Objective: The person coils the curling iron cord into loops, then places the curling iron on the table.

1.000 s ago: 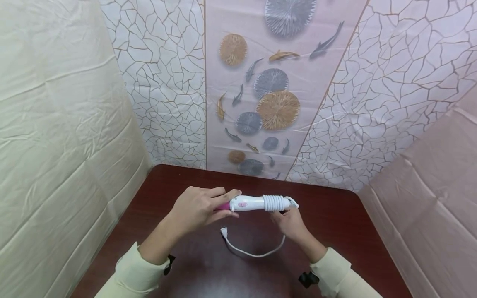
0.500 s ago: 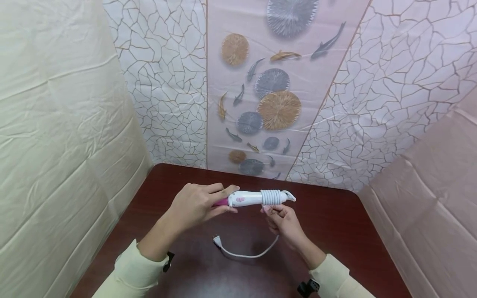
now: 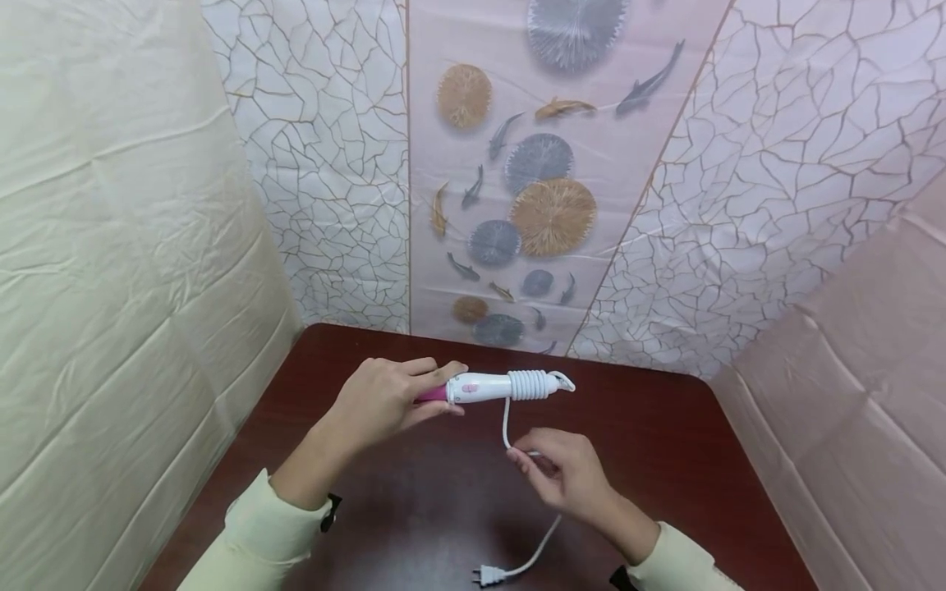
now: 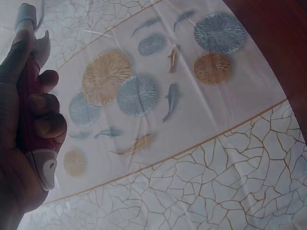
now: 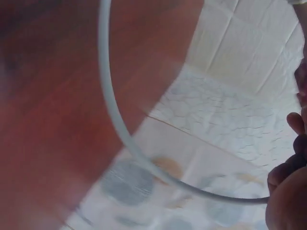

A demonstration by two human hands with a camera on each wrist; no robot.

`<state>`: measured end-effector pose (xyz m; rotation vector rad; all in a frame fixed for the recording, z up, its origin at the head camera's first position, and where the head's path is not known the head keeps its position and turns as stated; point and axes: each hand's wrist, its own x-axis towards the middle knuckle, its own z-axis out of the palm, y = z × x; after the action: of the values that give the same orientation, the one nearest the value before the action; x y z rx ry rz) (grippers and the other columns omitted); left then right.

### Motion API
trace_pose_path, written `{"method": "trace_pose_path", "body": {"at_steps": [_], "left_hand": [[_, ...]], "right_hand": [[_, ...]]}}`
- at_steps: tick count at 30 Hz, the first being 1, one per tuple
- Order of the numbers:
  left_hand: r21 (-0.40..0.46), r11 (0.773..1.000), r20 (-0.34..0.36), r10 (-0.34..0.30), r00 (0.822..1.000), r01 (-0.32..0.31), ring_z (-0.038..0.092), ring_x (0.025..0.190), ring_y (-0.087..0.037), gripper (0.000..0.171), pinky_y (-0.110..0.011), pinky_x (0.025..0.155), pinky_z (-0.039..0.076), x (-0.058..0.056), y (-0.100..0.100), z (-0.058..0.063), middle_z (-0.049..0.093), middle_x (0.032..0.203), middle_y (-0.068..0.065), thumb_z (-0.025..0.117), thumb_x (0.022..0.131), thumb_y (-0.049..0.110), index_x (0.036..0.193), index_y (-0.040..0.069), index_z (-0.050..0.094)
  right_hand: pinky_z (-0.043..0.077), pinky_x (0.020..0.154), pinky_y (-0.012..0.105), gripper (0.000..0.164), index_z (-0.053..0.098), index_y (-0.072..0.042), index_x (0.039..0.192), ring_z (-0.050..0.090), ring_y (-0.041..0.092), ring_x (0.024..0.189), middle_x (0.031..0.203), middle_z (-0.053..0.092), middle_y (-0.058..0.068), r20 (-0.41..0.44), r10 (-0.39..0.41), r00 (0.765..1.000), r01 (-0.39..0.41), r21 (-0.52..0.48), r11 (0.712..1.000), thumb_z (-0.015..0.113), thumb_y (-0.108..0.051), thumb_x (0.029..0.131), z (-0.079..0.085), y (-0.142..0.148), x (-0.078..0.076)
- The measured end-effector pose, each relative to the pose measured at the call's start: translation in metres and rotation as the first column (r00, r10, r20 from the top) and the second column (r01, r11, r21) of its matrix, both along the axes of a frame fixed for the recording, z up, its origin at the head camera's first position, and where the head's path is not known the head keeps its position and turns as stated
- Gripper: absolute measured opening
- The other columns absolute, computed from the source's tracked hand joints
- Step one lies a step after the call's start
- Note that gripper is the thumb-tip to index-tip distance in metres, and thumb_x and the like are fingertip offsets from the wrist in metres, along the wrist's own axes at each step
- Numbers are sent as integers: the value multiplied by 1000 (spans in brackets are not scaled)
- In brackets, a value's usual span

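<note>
My left hand (image 3: 380, 402) grips the pink barrel of a white-handled curling iron (image 3: 484, 387), held level above the table. In the left wrist view, curled fingers (image 4: 50, 125) wrap round the pink part, with the white tip of the curling iron (image 4: 46, 167) below them. Several turns of white cord (image 3: 528, 384) circle the handle's right end. From there a length hangs down to my right hand (image 3: 572, 472), which pinches it between thumb and finger. The cord (image 5: 112, 110) curves across the right wrist view. Its two-pin plug (image 3: 489, 575) is low in the head view.
A dark red-brown table (image 3: 355, 517) lies under both hands. Behind it hangs a patterned cloth (image 3: 488, 287) with printed fish and round shapes. Pale quilted cloth walls (image 3: 148, 328) stand at the left and right sides.
My right hand has moved from the wound cord down towards me, drawing out a length of it. The plug has shifted nearer and right. The curling iron has drifted slightly left and away.
</note>
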<state>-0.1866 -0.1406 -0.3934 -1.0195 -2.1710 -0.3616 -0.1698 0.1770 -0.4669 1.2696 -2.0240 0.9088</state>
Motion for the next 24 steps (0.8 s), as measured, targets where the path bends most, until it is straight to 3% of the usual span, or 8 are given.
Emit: {"method": "trace_pose_path", "body": {"at_steps": [2, 4, 9, 14, 20, 22, 24], "left_hand": [[4, 1000, 18, -2, 1000, 2, 45, 57, -3, 58, -22, 53, 39, -2, -1, 0, 69, 83, 12, 92, 85, 52, 135, 25, 79], [0, 1000, 29, -4, 1000, 4, 45, 57, -3, 58, -21, 53, 39, -3, -1, -1, 69, 83, 12, 91, 86, 53, 135, 26, 79], [-27, 1000, 50, 0, 999, 2, 42, 57, -2, 55, -21, 52, 37, -5, 0, -6, 65, 81, 14, 88, 89, 54, 136, 28, 78], [-67, 998, 41, 14, 999, -11, 40, 57, -2, 54, -21, 52, 36, -3, 3, -4, 63, 79, 15, 87, 90, 57, 136, 30, 78], [-102, 995, -7, -8, 1000, 7, 37, 56, -3, 53, -22, 51, 38, 1, 8, -1, 61, 79, 15, 87, 89, 58, 133, 31, 78], [-113, 993, -17, -17, 1000, 15, 37, 56, -4, 53, -22, 51, 38, 2, 9, -1, 61, 79, 15, 88, 89, 58, 134, 31, 78], [-125, 992, -25, -27, 999, 23, 37, 56, -4, 54, -23, 51, 38, 3, 11, -1, 62, 80, 15, 88, 89, 58, 135, 31, 77]], "right_hand": [[34, 57, 6, 14, 76, -15, 94, 44, -5, 62, 73, 60, -12, -161, 13, 987, -8, 32, 999, 70, -15, 107, 11, 0, 5], [32, 57, 6, 24, 75, -12, 93, 43, -4, 63, 73, 57, -12, -284, 13, 959, 5, 62, 998, 64, -21, 111, 25, -1, 10], [36, 56, 11, 28, 75, -4, 99, 46, 4, 66, 80, 59, -5, -459, 56, 887, 25, 168, 985, 53, -16, 109, 51, 4, 21], [43, 58, 20, 29, 73, 3, 107, 50, 12, 69, 84, 58, 0, -534, 106, 839, 38, 251, 967, 46, -6, 100, 72, 12, 21], [49, 59, 28, 32, 77, 1, 106, 56, 21, 70, 85, 65, 4, -642, 23, 767, 155, 220, 963, 47, 1, 94, 98, 17, 16], [47, 57, 28, 31, 78, 0, 105, 54, 22, 69, 85, 66, 4, -656, 3, 754, 177, 209, 962, 48, 2, 96, 104, 19, 12], [46, 55, 28, 30, 78, 0, 105, 53, 22, 68, 86, 67, 5, -654, -9, 757, 183, 199, 963, 49, 2, 99, 109, 20, 8]]}}
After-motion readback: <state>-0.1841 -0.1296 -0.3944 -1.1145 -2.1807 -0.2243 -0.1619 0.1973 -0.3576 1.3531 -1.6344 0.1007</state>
